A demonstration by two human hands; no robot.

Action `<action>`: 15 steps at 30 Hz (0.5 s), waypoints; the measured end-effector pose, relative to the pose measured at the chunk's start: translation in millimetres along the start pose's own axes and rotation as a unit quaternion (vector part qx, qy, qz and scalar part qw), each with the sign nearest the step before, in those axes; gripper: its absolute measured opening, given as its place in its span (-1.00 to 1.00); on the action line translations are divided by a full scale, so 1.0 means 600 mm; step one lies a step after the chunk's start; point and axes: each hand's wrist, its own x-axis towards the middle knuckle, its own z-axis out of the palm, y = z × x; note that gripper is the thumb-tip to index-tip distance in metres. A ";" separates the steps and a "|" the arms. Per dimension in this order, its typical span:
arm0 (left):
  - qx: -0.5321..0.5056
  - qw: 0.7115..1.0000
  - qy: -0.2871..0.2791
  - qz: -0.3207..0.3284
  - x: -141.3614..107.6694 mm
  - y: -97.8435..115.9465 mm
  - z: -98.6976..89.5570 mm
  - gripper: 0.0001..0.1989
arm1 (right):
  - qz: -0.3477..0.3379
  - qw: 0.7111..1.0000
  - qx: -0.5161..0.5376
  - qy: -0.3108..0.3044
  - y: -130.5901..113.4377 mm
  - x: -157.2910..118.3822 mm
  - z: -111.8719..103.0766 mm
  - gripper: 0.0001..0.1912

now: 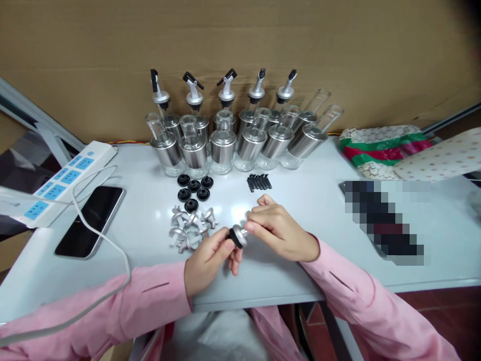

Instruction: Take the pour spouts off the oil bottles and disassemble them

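Near the table's front edge, my left hand (212,258) pinches the black stopper end of a bottle pourer (239,235) with a silver cap. My right hand (276,228) grips its spout end from the other side, and the fingers hide most of the spout. Just left of my hands lies a pile of silver pourer spouts (192,225). Behind that pile are several black stoppers (194,186). A small row of black flip lids (259,182) lies beyond my right hand.
Glass bottles with steel sleeves (223,145) stand in two rows at the back; several rear ones carry pourers. At left are a power strip (71,175), a phone (90,220) and a white cable (101,233). A colourful bag (379,145) lies back right, near a blurred-out item (383,225).
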 end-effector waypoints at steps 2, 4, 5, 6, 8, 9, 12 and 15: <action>0.020 1.000 -0.006 0.004 -0.001 0.004 0.001 -0.57 | 0.015 0.999 0.040 -0.001 0.000 0.000 0.002 -0.48; 0.030 0.999 -0.009 0.008 0.000 0.007 0.002 -0.59 | 0.029 0.997 0.078 0.002 0.000 0.000 0.005 -0.47; 0.031 0.999 -0.009 0.011 0.000 0.008 0.002 -0.60 | 0.035 0.995 0.093 0.003 0.001 0.000 0.006 -0.46; 0.030 0.999 -0.009 0.014 0.000 0.008 0.002 -0.61 | 0.040 0.994 0.105 0.004 0.001 0.000 0.006 -0.45; 0.016 1.000 -0.007 0.018 0.000 0.008 0.002 -0.62 | 0.043 0.993 0.110 0.008 0.001 0.001 0.007 -0.44; 0.001 1.000 -0.006 0.016 0.000 0.007 0.001 -0.61 | 0.038 0.994 0.104 0.011 0.001 0.001 0.007 -0.45; -0.062 0.998 -0.010 -0.005 -0.001 0.005 -0.001 -0.58 | -0.001 0.998 0.059 0.034 0.001 0.002 0.009 -0.48; -0.097 0.995 -0.025 -0.027 -0.002 0.004 -0.003 -0.57 | -0.043 0.997 0.033 0.055 0.003 0.001 0.011 -0.55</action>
